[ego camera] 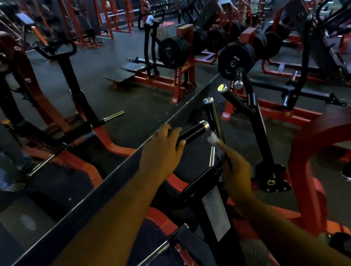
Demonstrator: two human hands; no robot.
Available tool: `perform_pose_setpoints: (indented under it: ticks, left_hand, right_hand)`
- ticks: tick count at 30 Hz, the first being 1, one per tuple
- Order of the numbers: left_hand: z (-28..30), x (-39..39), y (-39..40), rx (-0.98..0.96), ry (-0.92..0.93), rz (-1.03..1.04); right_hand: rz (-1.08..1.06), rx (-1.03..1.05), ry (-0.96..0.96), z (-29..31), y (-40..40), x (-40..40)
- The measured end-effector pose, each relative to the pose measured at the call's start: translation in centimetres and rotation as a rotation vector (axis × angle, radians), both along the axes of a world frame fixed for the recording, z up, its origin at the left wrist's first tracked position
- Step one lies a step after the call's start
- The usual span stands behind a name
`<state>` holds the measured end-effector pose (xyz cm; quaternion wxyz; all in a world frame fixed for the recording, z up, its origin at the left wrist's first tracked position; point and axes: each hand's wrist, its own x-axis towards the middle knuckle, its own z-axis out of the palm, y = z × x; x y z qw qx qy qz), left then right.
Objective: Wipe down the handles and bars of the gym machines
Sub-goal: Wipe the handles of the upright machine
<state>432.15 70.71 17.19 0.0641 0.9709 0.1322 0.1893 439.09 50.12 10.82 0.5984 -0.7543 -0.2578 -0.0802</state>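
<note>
Two hands work at the black handles of a red-framed gym machine at centre frame, beside a wall mirror.

The left hand (164, 144) curls round a near-horizontal black handle (194, 131) with a chrome end cap, its fingers wrapped over the grip. The right hand (235, 170), just below and to the right, pinches a small white cloth (212, 138); the cloth touches the lower part of an upright black handle (214, 118), though blur hides how much of it there is. The machine's red frame (303, 151) runs out of the lower and right edges. The mirror (61, 97) fills the left half, showing dim, smeared reflections. Black weight plates (235, 61) hang at upper right; the racks beyond are too dark to make out.
</note>
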Motion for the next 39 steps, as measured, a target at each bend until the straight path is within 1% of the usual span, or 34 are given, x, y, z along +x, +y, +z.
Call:
perform_pose_setpoints:
  ticks: [1, 3, 5, 7, 9, 10, 12, 14, 15, 17, 18, 20, 21, 22, 25, 27, 28, 30, 31, 32, 33, 35, 37, 39]
  left_hand:
    - [-0.4, -0.9, 0.3, 0.009, 0.009, 0.014]
    - [-1.3, -2.8, 0.8, 0.003, 0.028, 0.034]
    - [-2.2, -4.8, 0.9, 0.049, 0.055, 0.026]
    - [-3.1, -6.6, 1.2, 0.1, 0.075, 0.021]
    - [-3.8, -8.2, 1.5, 0.073, 0.082, 0.032]
    - [-4.3, -8.9, 1.6, 0.042, 0.081, 0.035]
    - [-5.0, -9.9, 1.7, -0.019, 0.082, 0.034]
    - [-5.2, -10.4, 1.6, -0.032, 0.077, 0.026]
    - [-5.2, -10.6, 1.5, -0.025, 0.084, 0.031]
    - [-4.8, -10.5, 1.2, -0.001, 0.112, 0.05]
    - [-4.7, -10.5, 1.1, 0.001, 0.121, 0.057]
    - [-4.6, -10.6, 1.0, 0.009, 0.121, 0.063]
    - [-4.7, -10.7, 1.1, 0.022, 0.113, 0.06]
    - [-4.7, -10.8, 1.2, 0.039, 0.107, 0.056]
    - [-4.8, -11.6, 1.7, 0.042, 0.128, 0.056]
    - [-4.6, -12.2, 2.2, -0.049, 0.066, 0.041]
    - [-4.5, -12.6, 2.6, -0.145, -0.032, 0.024]
    - [-4.0, -12.9, 3.5, -0.366, -0.293, 0.008]
    - [-3.7, -12.9, 4.1, -0.464, -0.379, 0.01]
    - [-3.3, -12.8, 4.6, -0.532, -0.413, 0.011]
    - [-3.0, -12.7, 5.0, -0.566, -0.395, 0.001]
    - [-2.5, -12.3, 5.4, -0.557, -0.296, -0.044]
    - [-2.4, -11.9, 5.1, -0.517, -0.216, -0.078]
    - [-2.7, -11.7, 4.5, -0.442, -0.177, -0.106]
  right_hand:
    - [-0.027, -0.025, -0.039, 1.3, 1.4, 1.4]
    - [-0.017, -0.123, -0.139, 3.5, 4.4, 3.6]
    - [0.022, -0.25, -0.188, 3.9, 7.3, 4.1]
    - [0.017, -0.317, -0.204, 3.3, 9.2, 2.6]
    - [-0.015, -0.336, -0.238, 2.5, 10.2, -0.3]
    - [0.005, -0.325, -0.27, 2.4, 10.5, -2.1]
    - [0.151, -0.272, -0.366, 2.8, 10.0, -4.8]
    - [0.276, -0.195, -0.455, 3.5, 8.7, -5.1]
    - [0.249, -0.164, -0.458, 4.0, 8.1, -4.4]
    - [0.069, -0.161, -0.381, 4.6, 7.3, -1.0]
    - [0.011, -0.202, -0.332, 5.0, 7.0, 1.0]
    - [-0.032, -0.367, -0.286, 5.0, 7.1, 3.4]
    - [-0.036, -0.428, -0.281, 4.6, 7.5, 3.6]
    - [-0.025, -0.442, -0.27, 4.4, 8.2, 3.0]
    - [0.003, -0.347, -0.299, 3.6, 9.7, -1.7]
    - [0.029, -0.236, -0.293, 3.0, 10.0, -4.6]
    - [0.038, -0.192, -0.266, 2.8, 9.9, -5.4]
    - [0.079, -0.152, -0.256, 2.4, 9.7, -6.4]
    - [0.118, -0.138, -0.268, 2.1, 9.6, -6.8]
    - [0.17, -0.127, -0.271, 1.8, 9.6, -7.6]
    - [0.221, -0.119, -0.28, 1.4, 9.5, -8.5]
    - [0.291, -0.149, -0.359, -0.2, 9.2, -10.4]
    - [0.35, -0.214, -0.431, -2.3, 8.4, -11.9]
    - [0.401, -0.273, -0.481, -4.6, 7.1, -12.6]
